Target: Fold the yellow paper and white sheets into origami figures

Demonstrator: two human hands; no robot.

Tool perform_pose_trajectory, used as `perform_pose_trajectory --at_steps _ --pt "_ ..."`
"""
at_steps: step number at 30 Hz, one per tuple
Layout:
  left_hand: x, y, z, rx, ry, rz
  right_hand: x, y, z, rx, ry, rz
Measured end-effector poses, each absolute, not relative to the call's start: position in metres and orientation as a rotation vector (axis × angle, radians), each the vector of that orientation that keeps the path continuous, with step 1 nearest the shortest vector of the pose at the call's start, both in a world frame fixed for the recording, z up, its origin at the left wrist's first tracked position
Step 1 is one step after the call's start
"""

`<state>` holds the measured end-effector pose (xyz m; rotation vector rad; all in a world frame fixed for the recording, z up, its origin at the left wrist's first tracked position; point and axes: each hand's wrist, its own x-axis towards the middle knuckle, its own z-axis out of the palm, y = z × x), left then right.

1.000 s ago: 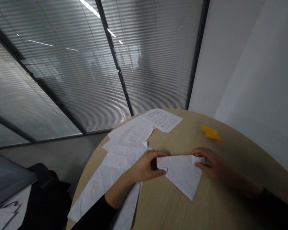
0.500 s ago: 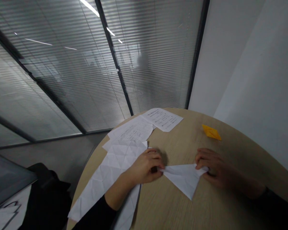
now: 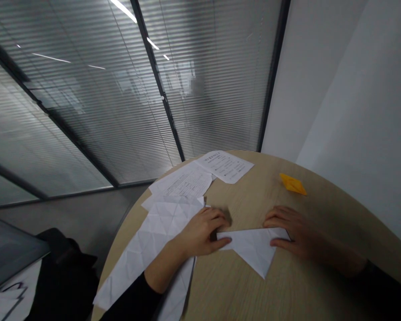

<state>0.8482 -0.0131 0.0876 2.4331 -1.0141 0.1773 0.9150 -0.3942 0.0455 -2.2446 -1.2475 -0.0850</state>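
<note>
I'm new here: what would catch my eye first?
Probably the yellow piece, the brightest colour, towards the table's far right edge. Next, the folded paper in the middle, with the left hand and right hand at its ends. Creased sheets lie to the left.

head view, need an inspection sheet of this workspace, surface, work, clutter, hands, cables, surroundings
Surface: curved-edged, light wood-look table.
Job's things: folded white paper, pointed tip toward the bottom of the picture.
Clutter: creased white sheets on the left; printed sheets beyond them, text too small to read; yellow folded paper at far right.
Hands: left hand and right hand at opposite ends of the folded white paper, thumbs on it; how firm either grip is cannot be told.
Cables: nothing seen.
Surroundings: glass partition with blinds; pale wall.
</note>
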Motion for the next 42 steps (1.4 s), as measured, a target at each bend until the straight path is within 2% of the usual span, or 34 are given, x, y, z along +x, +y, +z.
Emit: perform_pose_trajectory --at_steps 14,22,36,42 --pt "0.851 -0.013 0.079 2.267 -1.032 0.128 0.914 -0.395 0.033 -2.138 -1.241 -0.028" --pt "0.851 -0.014 0.076 2.195 -1.002 0.171 0.905 -0.388 0.047 -2.105 -1.153 -0.035" --pt "0.850 -0.019 0.077 2.320 -0.979 0.291 0.909 -0.391 0.026 -2.187 -1.050 -0.220" --pt "0.846 -0.034 0.075 2.347 -0.984 0.289 0.908 -0.386 0.022 -2.242 -1.063 -0.126"
